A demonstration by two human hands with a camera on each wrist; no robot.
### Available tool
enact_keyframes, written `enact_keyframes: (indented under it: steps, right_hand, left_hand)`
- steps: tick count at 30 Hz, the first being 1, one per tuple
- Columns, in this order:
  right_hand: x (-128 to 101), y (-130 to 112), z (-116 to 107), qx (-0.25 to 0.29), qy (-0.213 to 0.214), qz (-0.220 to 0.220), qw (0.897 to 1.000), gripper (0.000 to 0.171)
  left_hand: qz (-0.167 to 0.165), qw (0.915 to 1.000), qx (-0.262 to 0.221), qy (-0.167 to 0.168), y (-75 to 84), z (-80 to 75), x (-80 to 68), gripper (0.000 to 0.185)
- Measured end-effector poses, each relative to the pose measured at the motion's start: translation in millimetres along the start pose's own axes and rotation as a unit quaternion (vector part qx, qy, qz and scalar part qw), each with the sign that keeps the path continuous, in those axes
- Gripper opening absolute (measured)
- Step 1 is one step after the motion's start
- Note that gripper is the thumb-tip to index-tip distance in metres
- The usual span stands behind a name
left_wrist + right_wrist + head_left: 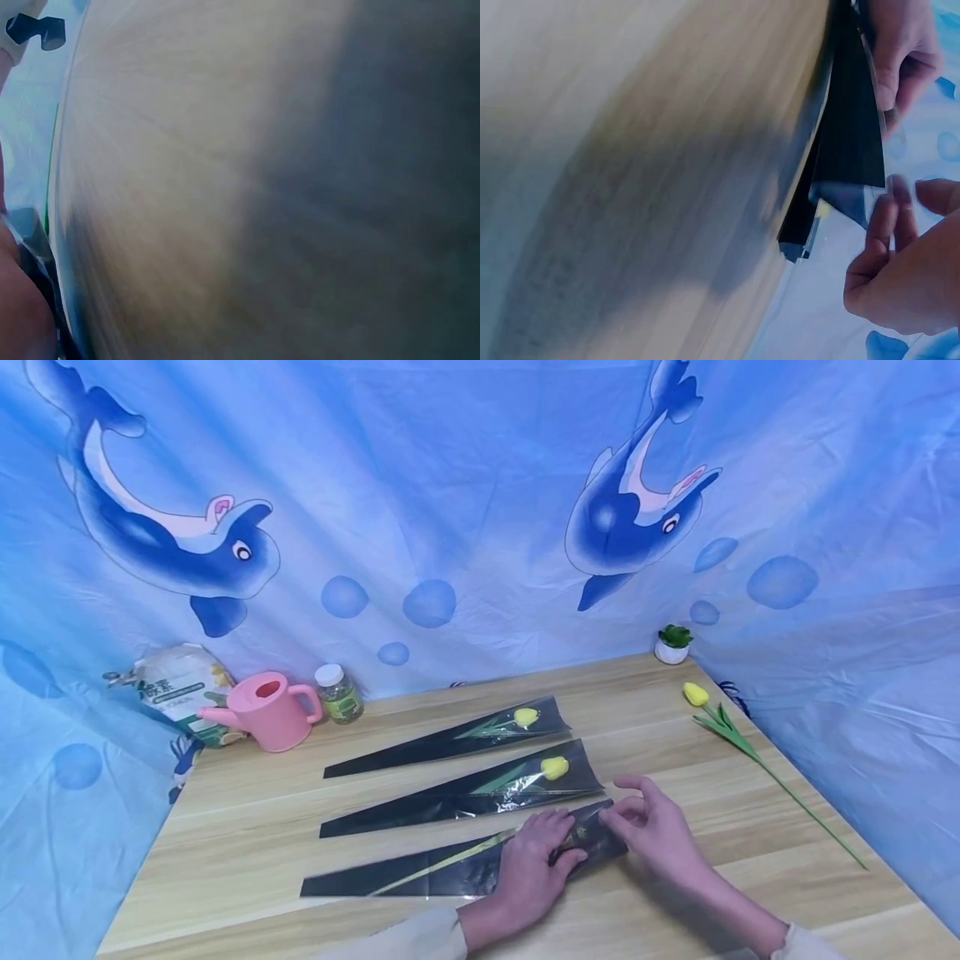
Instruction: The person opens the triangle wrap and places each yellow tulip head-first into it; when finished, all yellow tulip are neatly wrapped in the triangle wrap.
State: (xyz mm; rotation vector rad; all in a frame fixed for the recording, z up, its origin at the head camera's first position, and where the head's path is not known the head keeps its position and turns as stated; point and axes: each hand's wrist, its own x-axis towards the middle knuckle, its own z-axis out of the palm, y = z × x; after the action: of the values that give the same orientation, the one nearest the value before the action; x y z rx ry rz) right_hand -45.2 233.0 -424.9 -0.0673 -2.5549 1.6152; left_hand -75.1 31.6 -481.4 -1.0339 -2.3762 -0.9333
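A black flower sleeve (420, 878) with a clear front lies nearest me in the head view, a pale green stem (446, 862) showing through it. The upper part of that stem is hidden. My left hand (532, 864) rests on the sleeve's wider half, fingers spread over it and thumb out to the right. At the wide end, my right hand (660, 831) pinches the sleeve's edge between thumb and a fingertip, its index finger lifted apart. In the right wrist view, the right fingers (885, 217) meet at the clear film beside the black sheet (851, 127).
Behind lie two more sleeves (420, 799) (420, 756), each with a yellow tulip inside. A loose tulip (750, 750) lies at the right edge. Along the back stand a pink watering can (273, 718), a lidded jar (341, 697), a bag (183, 685) and a potted succulent (672, 647).
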Motion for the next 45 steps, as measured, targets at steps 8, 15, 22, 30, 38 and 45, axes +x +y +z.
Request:
enact_keyframes:
  steps: [8,15,22,30,38,45]
  right_hand:
    - [4.3,9.6,-7.2,0.024,-0.039,-0.015,0.999,0.046]
    - [3.9,12.5,-11.5,0.056,-0.056,-0.018,0.997,0.043]
    - [6.3,18.4,-11.7,0.079,-0.079,-0.049,0.993,0.043]
    - [9.2,20.2,-12.7,0.083,-0.108,-0.045,0.99,0.047]
    - [8.1,27.4,-18.8,0.083,-0.114,-0.064,0.988,0.047]
    - [6.9,30.9,-20.0,0.061,-0.043,0.034,0.997,0.045]
  left_hand:
    - [-0.056,0.992,-0.028,-0.11,-4.0,-9.4,-7.5,0.076]
    - [-0.011,0.9968,-0.013,-0.078,-10.1,-10.5,-10.2,0.071]
    - [-0.013,0.9979,-0.021,-0.061,-10.7,-8.9,-10.1,0.072]
    - [-0.025,0.9974,-0.051,-0.045,-10.3,-7.9,-9.2,0.051]
    - [-0.043,0.996,-0.07,-0.034,-12.0,-7.2,-8.1,0.047]
    - [-0.034,0.9963,-0.074,-0.028,-12.8,-7.3,-8.7,0.045]
